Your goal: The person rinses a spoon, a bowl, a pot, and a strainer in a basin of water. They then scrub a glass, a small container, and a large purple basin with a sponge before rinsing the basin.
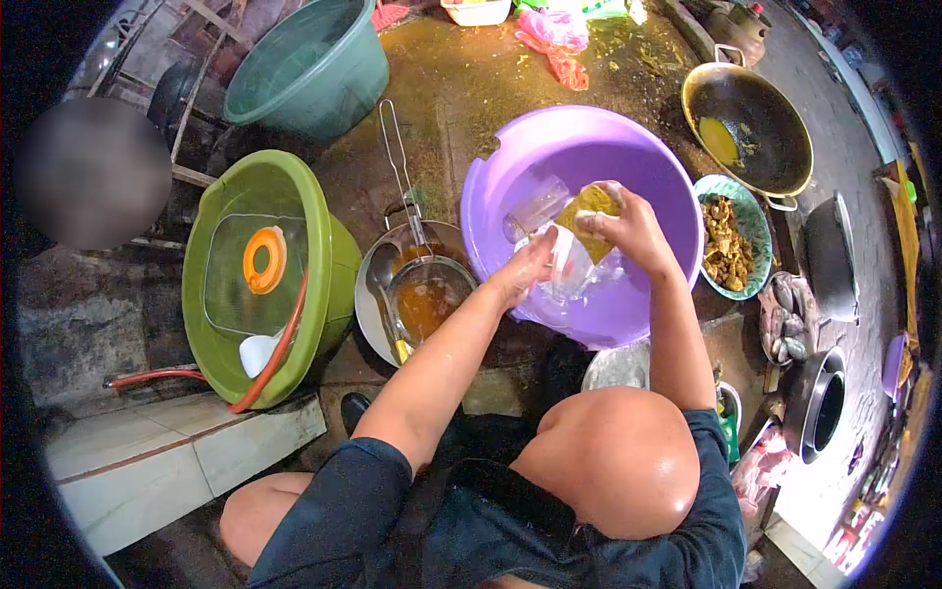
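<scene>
Over the purple basin (491,211), both of my hands are close together. My right hand (628,226) is closed on a yellow sponge (592,221), and white suds cling to its fingers. My left hand (530,267) grips a see-through plastic container (577,275) with a whitish part near the fingertips; its exact shape is partly hidden by the hands. Just behind them in the basin lies another see-through cup or jar (535,208) on its side.
At left stands a green tub (319,216) with an orange ring (265,260) and a red hose (285,344). Beside the basin, a strainer (430,294) rests over a pan of brown liquid. A teal tub (324,88) stands behind. A wok (751,128) and a bowl of food (726,240) sit right.
</scene>
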A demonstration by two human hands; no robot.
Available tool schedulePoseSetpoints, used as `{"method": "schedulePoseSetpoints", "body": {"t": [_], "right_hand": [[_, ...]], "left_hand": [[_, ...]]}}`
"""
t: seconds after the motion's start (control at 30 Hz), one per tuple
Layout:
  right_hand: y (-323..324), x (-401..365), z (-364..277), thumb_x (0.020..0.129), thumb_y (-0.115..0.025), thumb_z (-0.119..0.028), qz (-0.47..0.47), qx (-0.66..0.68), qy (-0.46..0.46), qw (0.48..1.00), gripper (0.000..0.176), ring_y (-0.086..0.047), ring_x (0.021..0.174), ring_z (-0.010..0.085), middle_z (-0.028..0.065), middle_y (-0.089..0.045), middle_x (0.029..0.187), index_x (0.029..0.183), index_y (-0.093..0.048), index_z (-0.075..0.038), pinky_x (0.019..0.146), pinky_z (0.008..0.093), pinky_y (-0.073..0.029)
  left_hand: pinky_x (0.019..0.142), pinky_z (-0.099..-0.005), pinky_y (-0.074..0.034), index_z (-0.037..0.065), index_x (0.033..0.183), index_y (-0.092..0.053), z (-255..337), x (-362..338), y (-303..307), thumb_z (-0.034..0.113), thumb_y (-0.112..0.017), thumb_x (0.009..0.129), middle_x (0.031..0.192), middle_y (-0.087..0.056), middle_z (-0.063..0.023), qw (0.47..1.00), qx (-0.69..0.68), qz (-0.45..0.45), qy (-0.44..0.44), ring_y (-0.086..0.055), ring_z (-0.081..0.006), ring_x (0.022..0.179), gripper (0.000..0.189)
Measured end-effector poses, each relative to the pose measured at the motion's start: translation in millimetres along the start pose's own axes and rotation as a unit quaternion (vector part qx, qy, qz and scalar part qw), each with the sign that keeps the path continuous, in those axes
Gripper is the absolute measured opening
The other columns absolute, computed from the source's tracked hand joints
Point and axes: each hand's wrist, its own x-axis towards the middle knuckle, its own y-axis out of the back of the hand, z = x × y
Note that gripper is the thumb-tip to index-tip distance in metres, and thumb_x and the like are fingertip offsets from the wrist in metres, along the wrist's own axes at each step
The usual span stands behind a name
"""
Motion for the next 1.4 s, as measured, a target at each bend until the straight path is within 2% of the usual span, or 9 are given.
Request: {"method": "schedulePoseSetpoints", "body": {"t": [0.2, 0.37, 0.5, 0.63, 0.8, 0.97, 1.0, 1.27, 1.4], "right_hand": [[-19.3, 4.2, 6.1, 0.073, -0.067, -0.016, 0.075, 0.112, 0.039, 0.99, 0.039, -0.057, 0.087, 0.012, 0.008, -0.062, 0.095, 0.106, -0.056, 0.0, 0.078, 0.0274, -0.046], [-47.4, -13.9, -2.9, 0.075, -0.062, -0.017, 0.163, -0.221, 0.197, 0.941, 0.034, -0.049, 0.099, 0.0387, 0.0193, -0.056, 0.101, 0.103, -0.053, -0.001, 0.085, 0.0439, -0.04], [-81.9, -47.4, -0.9, 0.071, -0.063, -0.009, 0.002, -0.11, 0.249, 0.962, 0.036, -0.042, 0.114, 0.0384, 0.0185, -0.053, 0.108, 0.105, -0.052, -0.002, 0.094, 0.0468, -0.035], [-85.0, -24.7, 9.7, 0.072, -0.062, -0.002, 0.119, -0.067, 0.301, 0.944, 0.035, -0.049, 0.107, 0.0362, 0.0172, -0.053, 0.11, 0.106, -0.05, -0.002, 0.089, 0.0408, -0.041], [-60.4, 8.3, -7.9, 0.08, -0.053, -0.002, 0.279, -0.074, 0.178, 0.941, 0.024, -0.053, 0.097, 0.0313, 0.0165, -0.056, 0.1, 0.105, -0.053, 0.0, 0.079, 0.036, -0.044], [-82.4, -22.2, -9.6, 0.076, -0.059, -0.032, 0.055, -0.126, 0.333, 0.933, 0.049, -0.037, 0.118, 0.0393, 0.0192, -0.043, 0.126, 0.118, -0.05, -0.008, 0.098, 0.052, -0.027], [-88.2, -32.2, -21.7, 0.073, -0.064, -0.034, 0.015, -0.1, 0.347, 0.932, 0.053, -0.039, 0.117, 0.0404, 0.0192, -0.045, 0.123, 0.118, -0.05, -0.008, 0.098, 0.0508, -0.028], [-81.1, -1.7, -38.4, 0.075, -0.058, -0.001, 0.204, 0.011, 0.22, 0.954, 0.028, -0.056, 0.094, 0.0236, 0.0114, -0.057, 0.1, 0.103, -0.054, 0.001, 0.085, 0.0325, -0.044], [-71.6, 13.0, -23.5, 0.077, -0.059, -0.006, 0.196, 0.121, 0.055, 0.972, 0.024, -0.054, 0.088, 0.0189, 0.0119, -0.056, 0.094, 0.099, -0.052, 0.001, 0.081, 0.0302, -0.043]], "left_hand": [[0.082, -0.0414, -0.048, 0.013, 0.129, -0.037, 16.7, -20.1, -19.9, 0.067, -0.034, 0.08, 0.112, -0.054, -0.0087, 0.983, -0.165, -0.065, 0.045, -0.056, -0.0233, 0.098, 0.072], [0.075, -0.0354, -0.052, 0.016, 0.125, -0.042, 15.9, -8.9, -19.2, 0.066, -0.033, 0.081, 0.113, -0.055, -0.0067, 0.958, -0.283, -0.046, -0.02, -0.058, -0.02, 0.097, 0.067], [0.087, -0.0387, -0.047, 0.015, 0.125, -0.042, 28.5, -10.4, -15.3, 0.066, -0.031, 0.082, 0.118, -0.052, -0.0077, 0.958, -0.281, -0.015, -0.056, -0.052, -0.0217, 0.107, 0.067], [0.093, -0.0401, -0.042, 0.012, 0.126, -0.041, 30.2, -21.1, -15.6, 0.067, -0.029, 0.082, 0.125, -0.048, -0.0098, 0.96, -0.275, 0.012, -0.057, -0.047, -0.0236, 0.114, 0.072], [0.042, -0.0318, -0.044, 0.011, 0.099, -0.056, 38.8, -49.4, -30.8, 0.077, -0.023, 0.075, 0.071, -0.058, -0.0058, 0.968, -0.243, -0.015, 0.053, -0.054, -0.019, 0.053, 0.077], [0.064, -0.0356, -0.052, 0.015, 0.106, -0.053, 33.8, -58.8, -18.7, 0.06, -0.039, 0.084, 0.093, -0.059, -0.0037, 0.943, -0.311, 0.098, -0.07, -0.06, -0.0168, 0.08, 0.053], [0.077, -0.0338, -0.051, 0.013, 0.106, -0.053, 22.2, -51.3, -0.5, 0.052, -0.044, 0.086, 0.098, -0.059, -0.0029, 0.926, -0.354, -0.03, -0.126, -0.059, -0.0167, 0.089, 0.045], [0.037, -0.0246, -0.041, 0.007, 0.111, -0.047, 26.8, -99.9, -16.4, 0.063, -0.046, 0.08, 0.073, -0.055, -0.0055, 0.971, -0.22, -0.025, 0.092, -0.052, -0.0134, 0.05, 0.064], [0.052, -0.0316, -0.049, 0.011, 0.131, -0.033, 33.5, -104.8, 8.4, 0.058, -0.061, 0.073, 0.09, -0.056, -0.009, 0.993, 0.021, 0.052, -0.105, -0.057, -0.018, 0.066, 0.08]]}}
